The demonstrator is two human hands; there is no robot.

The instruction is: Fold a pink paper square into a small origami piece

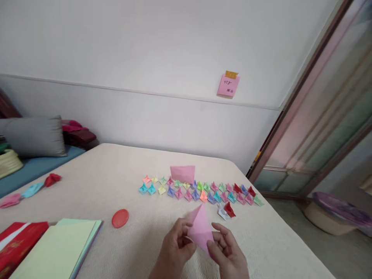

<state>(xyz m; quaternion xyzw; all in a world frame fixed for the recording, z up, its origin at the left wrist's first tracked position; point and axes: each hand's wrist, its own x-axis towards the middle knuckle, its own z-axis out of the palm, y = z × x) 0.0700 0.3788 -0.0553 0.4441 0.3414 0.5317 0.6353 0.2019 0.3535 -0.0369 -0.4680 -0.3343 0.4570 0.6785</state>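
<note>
Right hand [229, 252]: we have it at the lower edge of our view, thumb laid on the near right edge of the pink paper, fingers curled by its right side; we are gripping the paper there.
Left hand [177, 244]: we pinch the paper's left edge, forefinger higher up, thumb lower down and close to that edge.
Pink paper [200, 228]: we hold it between our two hands, over the table [122, 162], folded to a kite shape with a crease across its middle.
Long axis: we see it run from a sharp tip pointing away from us to a lower point toward us, leaning slightly rightward at the near end.
Nearer hand: both are touching, so neither is farther off; our right thumb sits closest to the near point, our left forefinger higher along the left edge.
Beyond the far tip: we face two rows of small folded papers [203, 195], with a pink card [183, 172] upright behind them.
Right of the tip: we find a white folded piece [223, 213] just beside a red one [229, 209].
Left of our hands: we have a red disc [120, 218], then a stack of coloured sheets [58, 248].
</note>
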